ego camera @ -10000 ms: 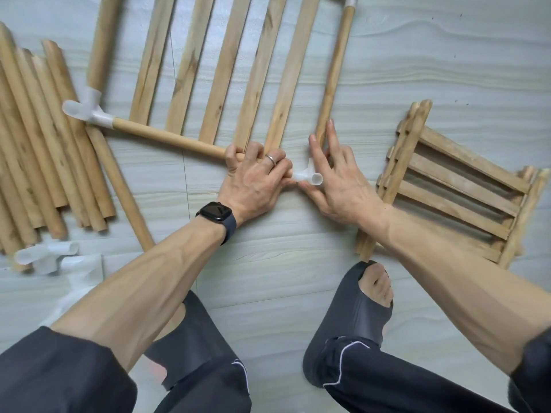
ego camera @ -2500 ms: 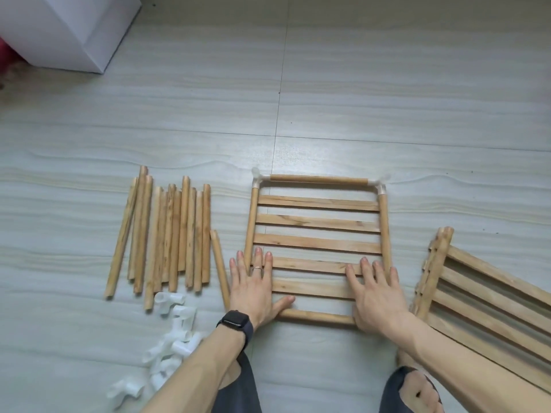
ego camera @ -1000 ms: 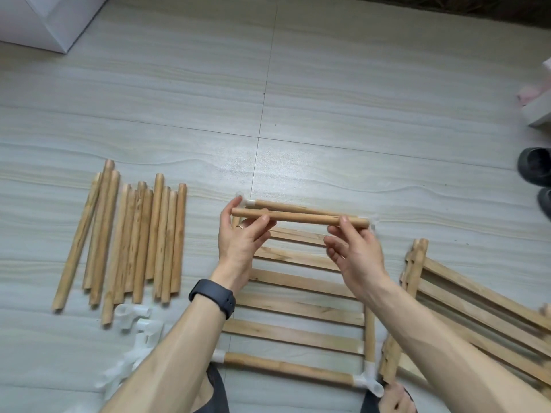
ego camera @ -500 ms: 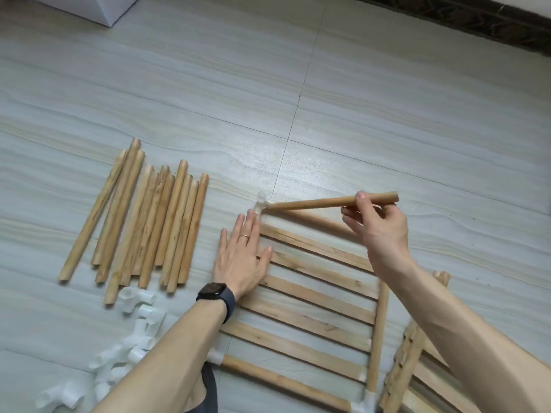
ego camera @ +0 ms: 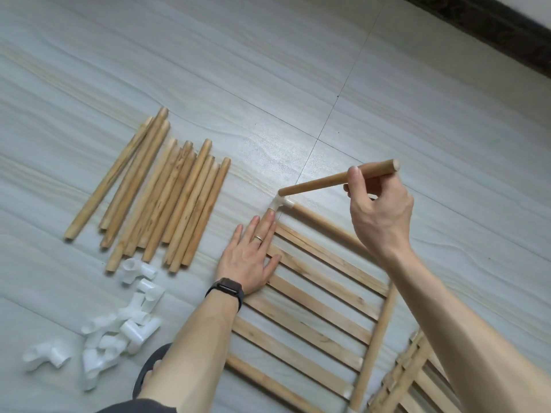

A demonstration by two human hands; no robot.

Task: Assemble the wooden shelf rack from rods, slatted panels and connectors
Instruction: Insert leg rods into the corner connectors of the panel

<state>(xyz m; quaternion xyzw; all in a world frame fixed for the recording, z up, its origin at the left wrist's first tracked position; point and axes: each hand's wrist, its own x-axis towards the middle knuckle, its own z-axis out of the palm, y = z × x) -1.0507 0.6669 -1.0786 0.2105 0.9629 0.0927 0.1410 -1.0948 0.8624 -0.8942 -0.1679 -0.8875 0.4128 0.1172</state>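
A framed slatted panel [ego camera: 316,281] lies flat on the floor, with rods along its edges and a white corner connector [ego camera: 280,203] at its far left corner. My left hand [ego camera: 253,254] presses flat on the panel's left side, fingertips just below that connector. My right hand [ego camera: 380,207] grips a loose wooden rod [ego camera: 322,183] near its right end. The rod is tilted, and its left end hangs just above the connector's upward opening.
Several loose rods [ego camera: 161,198] lie in a row to the left. A pile of white connectors [ego camera: 119,320] sits near my left forearm. Another slatted panel [ego camera: 414,383] lies at the bottom right. A dark skirting runs along the top right.
My left hand let go of the rod and went flat onto the panel. My right hand has brought the rod's left end down close to the corner connector.
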